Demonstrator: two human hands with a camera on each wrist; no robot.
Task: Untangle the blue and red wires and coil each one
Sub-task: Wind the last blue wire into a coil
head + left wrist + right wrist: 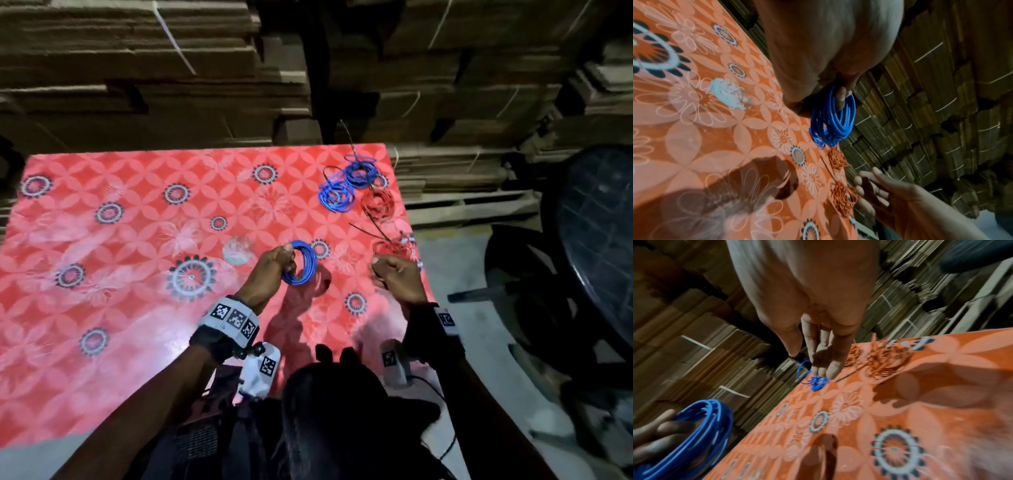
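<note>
My left hand (274,270) sits near the middle of the head view, just above the red cloth (120,308). Its fingers curl round a neat blue coil (303,263) and grip it at the coil's left side. The coil stands up on its edge in my hand. In the left wrist view one fingertip (841,95) pokes through the ring of the coil, and the rest of my fingers hide behind my palm.

My right hand (397,277) is lower right of middle in the head view, at the right edge of the cloth. From above it looks like a loose fist. The right wrist view shows the fingers (830,356) straight and pointing down, with nothing in them. The left wrist view also shows that hand open, palm up, near a red bunch (392,248) of wire.

More wire lies at the upper right of the cloth. Two blue bunches (346,185) lie close together there, and a second red bunch (378,204) lies just right of them. I cannot tell if these bunches are coiled well or still messy. Thin dark ends stick out of them.

The right wrist view is blurry. The far blue bunches are partly hidden behind my fingers there. Stacks of cardboard (137,68) fill the top of the head view.
</note>
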